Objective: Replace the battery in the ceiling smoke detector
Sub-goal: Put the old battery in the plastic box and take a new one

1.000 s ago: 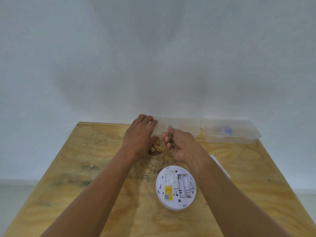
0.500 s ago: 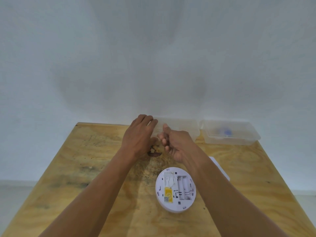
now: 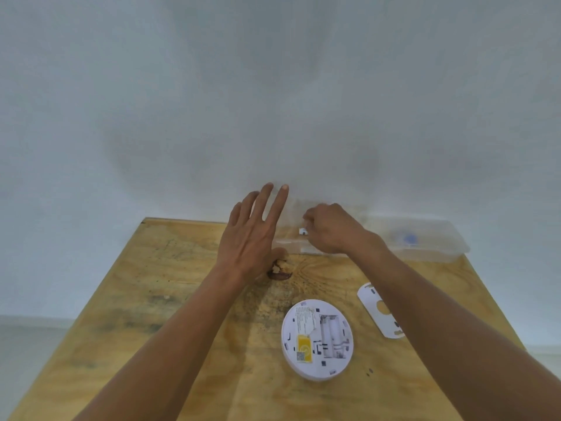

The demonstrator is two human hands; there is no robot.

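Observation:
The white round smoke detector [image 3: 317, 340] lies face down on the wooden table [image 3: 158, 299], its battery bay showing with no cells in it. My left hand [image 3: 252, 235] hovers above the table's far edge with straight, spread fingers, next to a clear plastic box [image 3: 291, 241]. My right hand [image 3: 331, 227] is curled over that box and pinches a small white-ended object [image 3: 303, 230], likely a battery. The detector's white mounting plate [image 3: 375, 311] lies to the right, partly under my right forearm.
A second clear plastic box [image 3: 425, 241] with a blue item [image 3: 409, 238] inside stands at the table's far right corner. A dark knot hole [image 3: 279, 270] marks the wood just behind my left wrist. A white wall rises behind the table.
My left hand lifted off the box and its fingers straightened and spread. My right hand moved right and forward over the clear box and now pinches a small object.

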